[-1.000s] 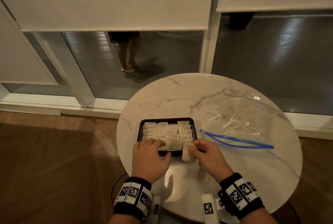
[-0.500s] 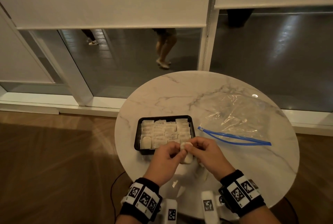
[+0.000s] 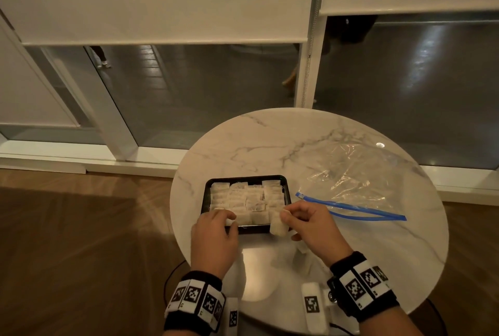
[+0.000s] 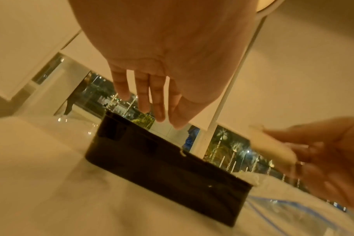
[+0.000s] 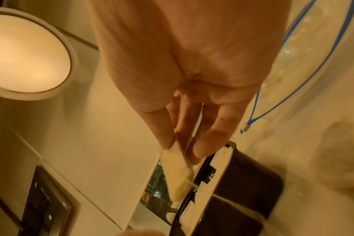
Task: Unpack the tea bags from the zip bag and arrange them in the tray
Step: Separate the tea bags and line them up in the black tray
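Since half a second ago, left hand (image 3: 214, 238) back at tray (image 3: 206, 192) seven o'clock, fingers relaxed. Right hand (image 3: 313, 223) pinching tea bag (image 3: 278, 225) at five o'clock. Tray nearly full; zip bag (image 3: 351, 181) apparently empty.

Dim, warm room; glare pools on the counter's (image 3: 310, 146) near edge, both wrist views amber and motion-blurred.

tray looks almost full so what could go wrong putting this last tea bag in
1. The tray is packed edge to edge, so pushing in the tea bag pinched by the right hand may crumple it or lift its neighbours.
2. A thin string trails from that bag across the tray rim; it could snag and drag bags out.
3. The left hand rests at the tray's near-left corner, and a push there could slide the tray on the smooth marble table.
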